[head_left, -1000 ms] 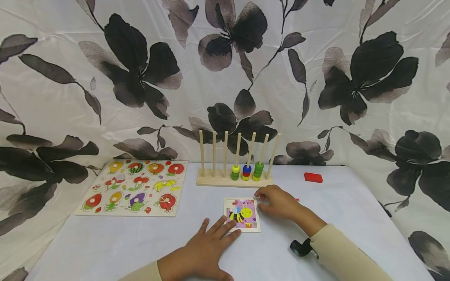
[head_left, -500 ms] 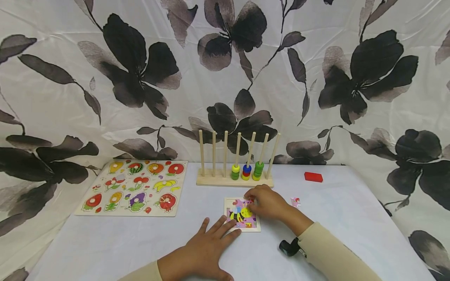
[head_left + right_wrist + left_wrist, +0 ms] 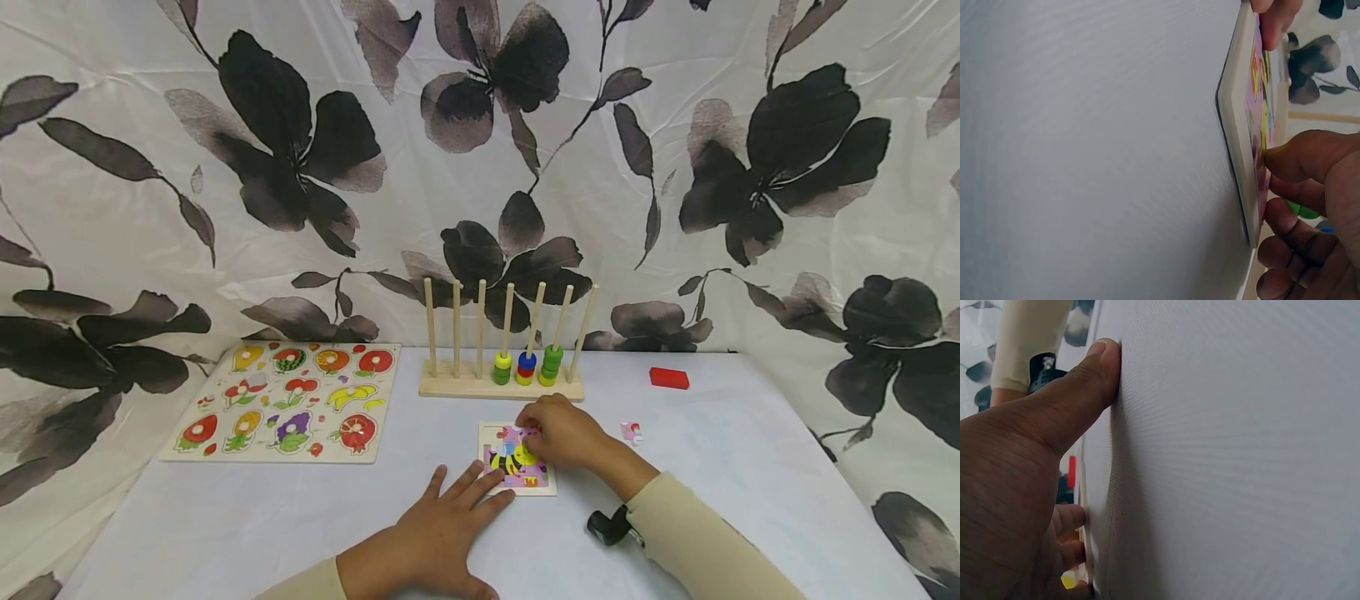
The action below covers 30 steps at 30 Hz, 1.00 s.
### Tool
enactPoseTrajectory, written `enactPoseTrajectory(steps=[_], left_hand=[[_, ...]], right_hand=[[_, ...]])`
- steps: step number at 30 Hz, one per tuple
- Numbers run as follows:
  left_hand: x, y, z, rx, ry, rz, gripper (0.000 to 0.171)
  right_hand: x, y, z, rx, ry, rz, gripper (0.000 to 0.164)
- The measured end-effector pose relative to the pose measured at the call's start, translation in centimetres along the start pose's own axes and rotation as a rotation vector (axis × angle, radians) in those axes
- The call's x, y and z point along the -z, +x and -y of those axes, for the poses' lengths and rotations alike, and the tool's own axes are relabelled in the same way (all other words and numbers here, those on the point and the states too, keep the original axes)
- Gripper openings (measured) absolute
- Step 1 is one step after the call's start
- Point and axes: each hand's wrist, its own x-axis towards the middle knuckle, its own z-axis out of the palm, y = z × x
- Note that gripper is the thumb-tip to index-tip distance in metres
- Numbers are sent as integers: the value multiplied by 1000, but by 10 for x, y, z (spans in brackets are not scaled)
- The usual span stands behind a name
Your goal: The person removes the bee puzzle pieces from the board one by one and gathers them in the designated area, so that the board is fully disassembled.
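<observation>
A small square bee puzzle with a pale wooden frame lies on the white table. My left hand is spread flat at its lower left, fingertips resting over the frame and picture. In the left wrist view the thumb presses on the cloth. At the puzzle's upper right corner, my right hand has its thumb and fingers curled down onto the picture, pinching at a puzzle piece that they mostly hide. The right wrist view shows the thumb touching the picture surface. A loose pink puzzle piece lies to the right.
Behind the puzzle stands a wooden peg rack with coloured rings on three pegs. A fruit puzzle board lies at the left. A red block sits at the back right. A floral curtain hangs behind the table.
My right hand has moved left from the puzzle's right edge onto its upper right corner, uncovering the loose pink piece. My left hand has stayed in place.
</observation>
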Motion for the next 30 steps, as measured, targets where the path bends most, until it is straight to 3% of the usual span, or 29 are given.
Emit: enactPoseTrajectory(steps=[21, 30], left_hand=[[1, -1, -1, -10, 18, -10, 111], [-1, 0, -1, -8, 25, -14, 111]], right_hand=[[3, 2, 5, -10, -30, 23, 16], [3, 1, 9, -37, -53, -8, 18]])
